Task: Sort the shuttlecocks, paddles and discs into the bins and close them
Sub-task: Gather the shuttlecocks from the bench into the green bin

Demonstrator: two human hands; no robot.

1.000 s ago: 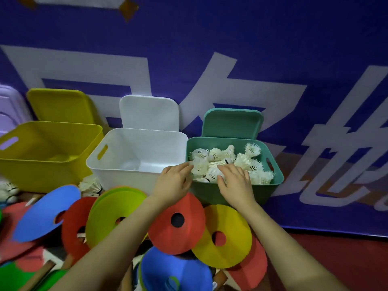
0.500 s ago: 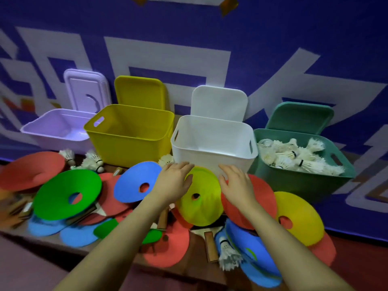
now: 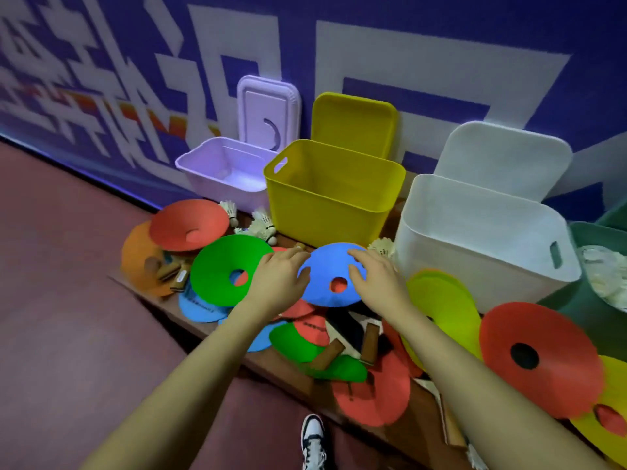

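At the middle of the low wooden table (image 3: 237,351), both hands sit on the round blue foam disc with a centre hole (image 3: 330,278). Left hand (image 3: 281,278) has its fingers curled over the disc's left edge; right hand (image 3: 376,274) lies on the right half, fingers spread and bent over the top. Whether either thumb is tucked under the rim cannot be told, so a true grip is not confirmed.

Disc location: on top of the pile, just in front of the open yellow plastic bin (image 3: 330,191) and beside the open white plastic bin (image 3: 481,232). Green foam disc (image 3: 227,269) overlaps the pile on the left. Wooden-handled paddles (image 3: 368,344) lie buried lower down. Loose white feather shuttlecocks (image 3: 263,227) rest near the yellow bin's base (a third sits by the white bin).

Risks, as judgement: lifting the blue disc may drag neighbouring discs along, since they overlap; a slide toward the table's front edge could tip discs onto the floor. Floppy foam may fold if held at one edge only. The disc could also knock a nearby shuttlecock.

Compared with half a second earlier: the view has swung left, the dark green bin (image 3: 604,239) is now nearly out of frame, and the hands have shifted from hovering by the lime disc and red disc to the blue one.
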